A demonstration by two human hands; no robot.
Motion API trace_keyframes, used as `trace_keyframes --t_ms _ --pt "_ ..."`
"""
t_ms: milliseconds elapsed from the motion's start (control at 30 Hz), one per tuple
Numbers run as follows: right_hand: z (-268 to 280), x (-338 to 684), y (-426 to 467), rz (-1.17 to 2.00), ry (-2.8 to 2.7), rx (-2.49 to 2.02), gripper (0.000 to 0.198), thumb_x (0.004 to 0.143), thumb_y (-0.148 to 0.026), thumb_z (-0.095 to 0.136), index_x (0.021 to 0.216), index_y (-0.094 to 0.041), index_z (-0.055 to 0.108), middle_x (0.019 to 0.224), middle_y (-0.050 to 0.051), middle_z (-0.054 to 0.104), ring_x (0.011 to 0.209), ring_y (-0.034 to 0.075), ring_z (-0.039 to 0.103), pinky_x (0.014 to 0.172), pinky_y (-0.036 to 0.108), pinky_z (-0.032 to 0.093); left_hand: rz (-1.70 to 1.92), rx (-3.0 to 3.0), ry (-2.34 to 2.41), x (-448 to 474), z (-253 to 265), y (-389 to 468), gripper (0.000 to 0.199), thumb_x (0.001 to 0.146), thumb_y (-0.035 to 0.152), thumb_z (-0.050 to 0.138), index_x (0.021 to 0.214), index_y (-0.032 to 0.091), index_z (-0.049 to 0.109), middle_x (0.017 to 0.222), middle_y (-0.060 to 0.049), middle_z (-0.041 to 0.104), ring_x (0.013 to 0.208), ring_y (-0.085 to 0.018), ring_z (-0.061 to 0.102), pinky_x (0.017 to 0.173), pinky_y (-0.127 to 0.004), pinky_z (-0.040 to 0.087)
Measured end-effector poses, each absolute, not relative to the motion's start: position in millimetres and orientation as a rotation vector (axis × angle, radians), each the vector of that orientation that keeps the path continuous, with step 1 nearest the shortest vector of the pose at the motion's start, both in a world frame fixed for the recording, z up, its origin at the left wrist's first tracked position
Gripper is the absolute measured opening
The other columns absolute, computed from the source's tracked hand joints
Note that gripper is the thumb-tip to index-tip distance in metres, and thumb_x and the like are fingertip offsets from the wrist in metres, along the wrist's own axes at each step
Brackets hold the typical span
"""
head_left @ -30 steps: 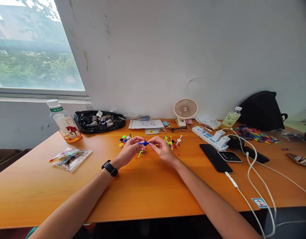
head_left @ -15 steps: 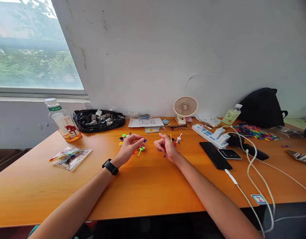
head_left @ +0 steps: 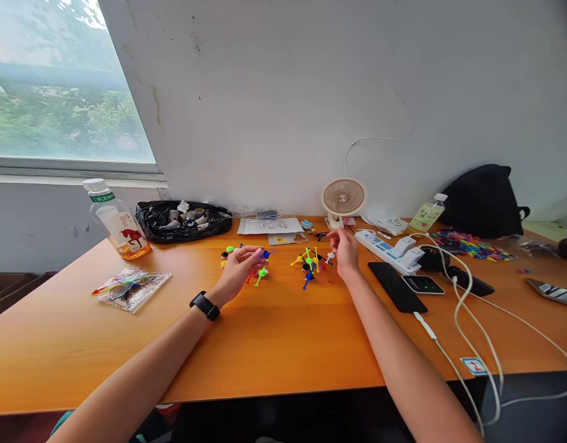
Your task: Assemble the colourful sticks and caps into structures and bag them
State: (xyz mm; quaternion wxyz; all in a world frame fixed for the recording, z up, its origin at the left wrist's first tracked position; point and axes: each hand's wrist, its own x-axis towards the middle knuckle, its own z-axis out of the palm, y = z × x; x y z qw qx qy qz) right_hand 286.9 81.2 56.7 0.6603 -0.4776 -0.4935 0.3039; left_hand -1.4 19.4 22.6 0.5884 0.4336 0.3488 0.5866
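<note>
Between the thumb and fingers of my left hand [head_left: 243,269] is a small blue plastic toy piece [head_left: 265,253], its lower part hidden. Just below those fingertips, a green stick piece [head_left: 262,276] lies among other colourful pieces, partly covered by the hand. My right hand [head_left: 345,253] is over the table with loosely bent fingers apart and nothing visible in them. Close to its left is a white stick piece [head_left: 329,258]. Between my hands sits a cluster of green, yellow, blue and black pieces [head_left: 310,264].
At the left stand a drink bottle [head_left: 126,231] and a clear bag [head_left: 136,289]. Behind are a black plastic bag [head_left: 149,224], papers [head_left: 267,226] and a small fan [head_left: 343,198]. A power strip [head_left: 380,246], black phone [head_left: 396,288] and white cables [head_left: 484,320] lie right.
My right hand has moved right and slightly up, away from the middle cluster, which is now uncovered. My left hand stays nearly in place with the blue piece.
</note>
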Motion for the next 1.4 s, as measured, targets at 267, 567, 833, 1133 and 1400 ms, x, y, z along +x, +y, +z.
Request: trace_keyframes --t_ms 267,567,833,1133,1400 --pt "45 326 95 0.436 -1.164 -1.363 0.037 0.087 -0.052 0.055 0.079 -0.018 0.068 0.067 0.004 0.058 0.061 0.018 0.048 0.055 0.03 0.034 1.332 0.814 0.703 -6 34 17 0.045 0.091 0.059 0.071 0.094 0.014 0.073 0.095 -0.012 0.079 0.091 -0.022 0.077 0.09 -0.033 0.061" --pt "35 312 89 0.332 -1.887 -1.717 0.035 0.084 -0.05 0.069 0.065 -0.02 0.069 0.067 0.005 0.069 0.062 0.018 0.058 0.056 0.028 0.032 1.26 1.124 0.845 2 22 13 0.038 0.076 0.038 0.09 0.094 0.016 0.065 0.09 -0.006 0.075 0.087 -0.02 0.076 0.083 -0.032 0.059" --pt "36 305 86 0.29 -1.923 -1.884 0.019 0.081 -0.036 0.074 0.07 -0.021 0.071 0.07 0.004 0.072 0.066 0.018 0.061 0.057 0.028 0.03 1.091 1.966 0.915 14 12 -2 0.015 0.09 0.032 0.074 0.1 0.021 0.071 0.091 -0.006 0.073 0.08 -0.02 0.068 0.076 -0.031 0.054" --pt "44 304 83 0.144 -1.678 -1.711 0.017 0.082 -0.03 0.064 0.068 -0.022 0.058 0.068 0.003 0.068 0.064 0.018 0.057 0.059 0.029 0.032 1.143 2.335 0.97 13 12 2 0.015 0.096 0.033 0.067 0.094 0.027 0.08 0.117 -0.011 0.075 0.116 -0.032 0.058 0.104 -0.048 0.045" --pt "42 259 62 0.378 -1.754 -1.32 0.021 0.091 -0.04 0.062 0.082 -0.022 0.063 0.058 -0.001 0.063 0.051 0.016 0.056 0.054 0.026 0.035 1.215 2.435 1.354 7 10 6 0.028 0.099 0.035 0.062 0.122 0.023 0.073 0.123 -0.008 0.073 0.12 -0.031 0.056 0.11 -0.052 0.047"
